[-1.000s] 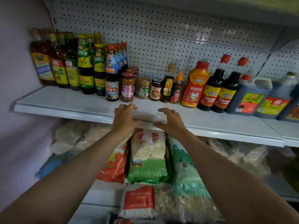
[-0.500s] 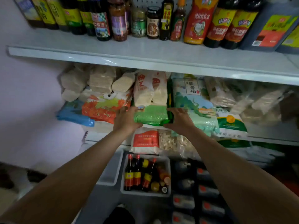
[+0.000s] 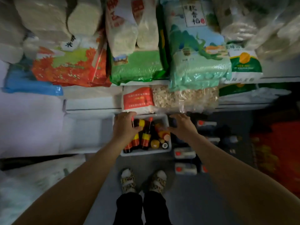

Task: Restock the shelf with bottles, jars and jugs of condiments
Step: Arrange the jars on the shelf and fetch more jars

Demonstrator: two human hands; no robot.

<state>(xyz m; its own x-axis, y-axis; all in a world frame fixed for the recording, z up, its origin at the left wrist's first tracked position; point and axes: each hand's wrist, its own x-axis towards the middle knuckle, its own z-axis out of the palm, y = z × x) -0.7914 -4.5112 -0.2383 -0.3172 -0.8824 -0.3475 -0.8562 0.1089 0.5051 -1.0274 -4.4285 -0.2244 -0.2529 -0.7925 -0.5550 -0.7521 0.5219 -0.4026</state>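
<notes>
Since the earlier frame, both hands are being lowered from the stacked bags on the shelf toward the white bin on the floor. Inside it, dark sauce bottles are being kept upright, necks pointing up at the hands. The left hand, directly above them and nearer, is being closed loosely over the caps, grip uncertain; the right hand is being spread, empty, over the bin's right rim.

Dim, soft picture; right side dark, edges blurred and bowed.
</notes>
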